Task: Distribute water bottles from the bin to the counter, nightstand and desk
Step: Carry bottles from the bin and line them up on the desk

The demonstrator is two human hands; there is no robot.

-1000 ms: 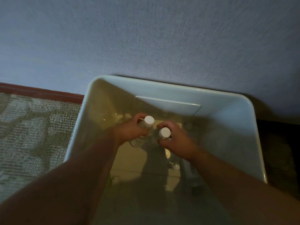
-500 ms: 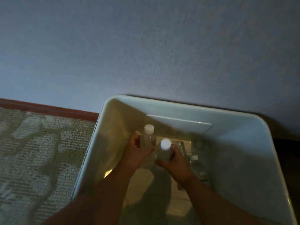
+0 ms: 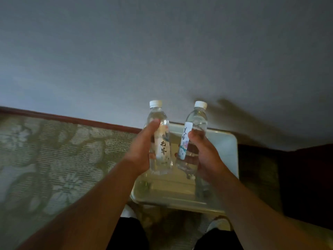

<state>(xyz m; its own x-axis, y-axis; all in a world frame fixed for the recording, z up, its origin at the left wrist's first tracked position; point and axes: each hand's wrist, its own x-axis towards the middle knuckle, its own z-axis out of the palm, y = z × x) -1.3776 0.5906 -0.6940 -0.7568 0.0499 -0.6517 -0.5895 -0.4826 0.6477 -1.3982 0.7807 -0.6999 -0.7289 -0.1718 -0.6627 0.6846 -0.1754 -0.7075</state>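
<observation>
My left hand [image 3: 141,152] grips a clear water bottle [image 3: 160,138] with a white cap and a pale label, held upright above the bin. A second clear water bottle [image 3: 193,136], also white-capped with a narrow label, is gripped by my right hand [image 3: 205,156]. Both bottles are lifted well clear of the white plastic bin [image 3: 228,156], which stands on the floor below against the wall. Another bottle [image 3: 201,188] lies dimly visible at the bin's right inside.
A grey wall [image 3: 162,51] fills the top, with a dark red baseboard [image 3: 72,120]. Patterned green carpet [image 3: 54,159] spreads to the left. A dark piece of furniture [image 3: 297,177] stands right of the bin. My legs and shoes show at the bottom.
Both hands have risen out of the bin, each carrying a bottle. The view has pulled back and up, so the bin now looks smaller and lower.
</observation>
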